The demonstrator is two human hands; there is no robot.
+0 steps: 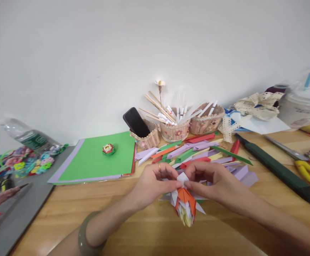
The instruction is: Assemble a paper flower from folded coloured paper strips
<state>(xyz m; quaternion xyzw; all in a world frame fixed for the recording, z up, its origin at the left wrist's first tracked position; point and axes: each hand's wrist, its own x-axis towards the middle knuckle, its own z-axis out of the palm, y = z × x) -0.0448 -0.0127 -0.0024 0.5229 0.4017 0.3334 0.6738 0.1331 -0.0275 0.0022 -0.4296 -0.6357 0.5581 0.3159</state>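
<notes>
A pointy folded-paper flower, orange, white and pale yellow [186, 197], is held up over the shiny light-brown wooden table [133, 227]. Its yellow end points to six o'clock. Its top end is a small white paper flap [182, 177], and both hands are on it.

Counting from the flower, the bare left hand [155, 181] is at ten o'clock, with its thumb and finger pinched tight on the flap. The bare right hand [215, 177] is at two o'clock, and its thumb and fingertips are pinched on the flap's other side.

At twelve o'clock, just past the hands, lies a messy pile of folded paper strips, purple, green, red and yellow [176, 152]. At ten o'clock, a small round paper flower, green, red and white [108, 149], sits on a flat green paper sheet [90, 165]. A long dark-green plastic tool [280, 170] lies near three o'clock.
</notes>
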